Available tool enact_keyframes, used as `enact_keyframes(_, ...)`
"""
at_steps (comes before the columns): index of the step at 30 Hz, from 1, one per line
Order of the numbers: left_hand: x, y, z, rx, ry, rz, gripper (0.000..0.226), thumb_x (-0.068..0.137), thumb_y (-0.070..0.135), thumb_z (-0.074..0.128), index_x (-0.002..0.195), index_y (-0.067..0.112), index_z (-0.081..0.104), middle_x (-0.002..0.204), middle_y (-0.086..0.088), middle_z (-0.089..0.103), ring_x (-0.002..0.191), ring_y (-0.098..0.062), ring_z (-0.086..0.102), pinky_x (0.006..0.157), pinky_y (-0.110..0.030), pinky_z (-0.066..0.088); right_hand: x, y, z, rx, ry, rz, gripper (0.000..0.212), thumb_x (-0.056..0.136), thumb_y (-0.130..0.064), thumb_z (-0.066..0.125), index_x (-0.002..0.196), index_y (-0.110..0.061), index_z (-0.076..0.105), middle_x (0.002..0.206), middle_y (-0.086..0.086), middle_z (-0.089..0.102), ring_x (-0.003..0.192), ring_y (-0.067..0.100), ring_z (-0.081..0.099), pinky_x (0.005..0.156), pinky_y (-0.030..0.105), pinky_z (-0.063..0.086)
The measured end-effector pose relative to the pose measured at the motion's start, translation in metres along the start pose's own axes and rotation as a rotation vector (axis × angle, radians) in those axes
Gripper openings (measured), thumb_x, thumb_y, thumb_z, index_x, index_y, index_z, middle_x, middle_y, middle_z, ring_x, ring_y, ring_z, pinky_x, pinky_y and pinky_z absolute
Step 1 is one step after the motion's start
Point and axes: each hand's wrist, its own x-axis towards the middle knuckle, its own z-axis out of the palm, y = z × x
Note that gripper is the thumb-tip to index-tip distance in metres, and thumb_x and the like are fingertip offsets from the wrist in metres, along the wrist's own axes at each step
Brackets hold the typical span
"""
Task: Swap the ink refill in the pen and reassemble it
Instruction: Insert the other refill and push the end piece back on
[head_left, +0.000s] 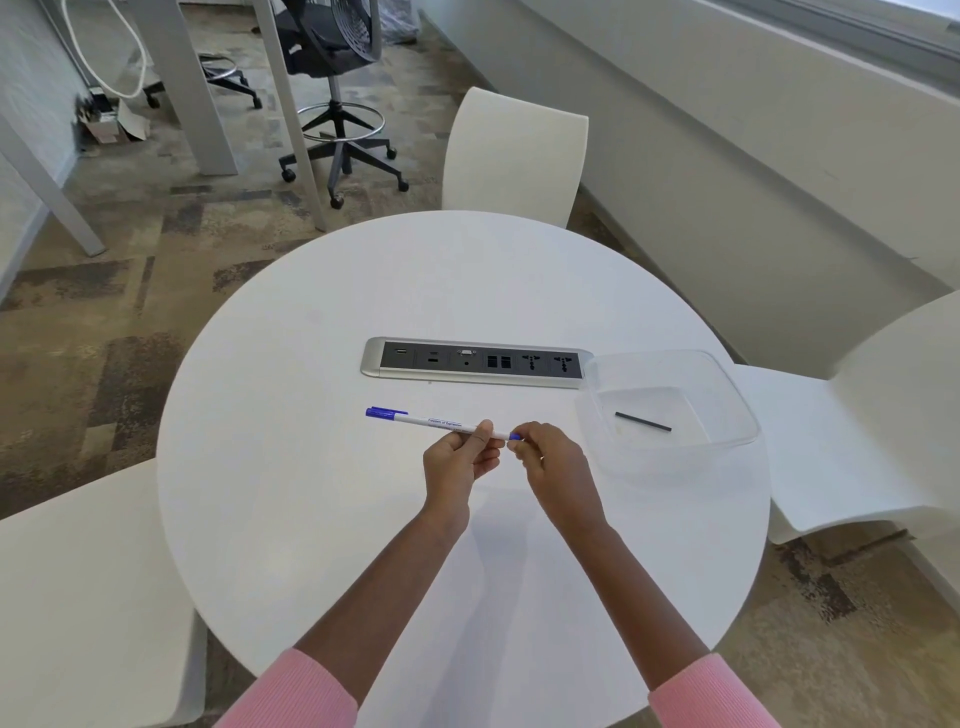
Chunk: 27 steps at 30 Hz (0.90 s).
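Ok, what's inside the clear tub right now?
One thin dark stick lies on the floor of the clear tub, apart from its walls. Nothing covers it; nothing else shows inside.

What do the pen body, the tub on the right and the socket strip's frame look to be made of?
Pen: likely plastic, an opaque white barrel with printed text, a blue cap and a blue end plug.
Tub: clear, slightly cloudy plastic; the table and a dark stick inside show through its walls.
Socket strip frame: looks like brushed or satin metal, silver with soft highlights, though painted plastic is possible.
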Motion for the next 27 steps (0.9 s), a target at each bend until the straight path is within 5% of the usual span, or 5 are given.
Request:
enact_keyframes(8, 0.001, -0.001, 0.000, 0.000, -0.037, 0.005, 0.019, 0.091, 0.012, 0.057, 0.074, 0.007, 0.064, 0.051, 0.007, 0.068, 0.048, -0.001, 0.062, 0.057, -0.013, 0.054, 0.006, -0.002, -0.004, -0.098, -0.042, -0.048, 0.020, 0.091, -0.013, 0.049, 0.087, -0.001, 0.063, 0.082, 0.017, 0.060, 0.071, 0.022, 0.048, 0.064, 0.031, 0.035)
enact_keyframes(16, 0.005, -0.004, -0.004, 0.050, -0.057, 0.028, 0.017, 0.091, 0.007, 0.056, 0.075, 0.009, 0.063, 0.067, -0.003, 0.067, 0.063, -0.011, 0.063, 0.061, -0.013, 0.054, 0.021, -0.002, -0.012, 0.188, -0.251, 0.211, 0.036, 0.083, -0.007, 0.054, 0.050, -0.020, 0.055, 0.051, 0.000, 0.051, 0.052, 0.015, 0.045, 0.058, 0.028, 0.038)
enact_keyframes(20, 0.007, -0.004, -0.004, 0.086, -0.102, 0.054, 0.016, 0.090, 0.004, 0.056, 0.076, 0.009, 0.063, 0.070, -0.004, 0.066, 0.064, -0.010, 0.063, 0.060, -0.013, 0.053, 0.025, 0.000, -0.017, 0.350, -0.328, 0.310, 0.036, 0.086, -0.006, 0.053, 0.051, -0.013, 0.058, 0.050, 0.003, 0.049, 0.044, 0.012, 0.042, 0.047, 0.018, 0.036)
enact_keyframes(27, 0.010, -0.001, 0.000, 0.084, -0.075, 0.053, 0.018, 0.092, 0.007, 0.054, 0.077, 0.009, 0.063, 0.075, -0.009, 0.066, 0.069, -0.016, 0.061, 0.063, -0.013, 0.054, 0.025, 0.003, -0.016, 0.566, -0.341, 0.382, 0.036, 0.096, -0.015, 0.041, 0.068, -0.008, 0.063, 0.057, 0.002, 0.054, 0.048, 0.009, 0.048, 0.051, 0.016, 0.042)
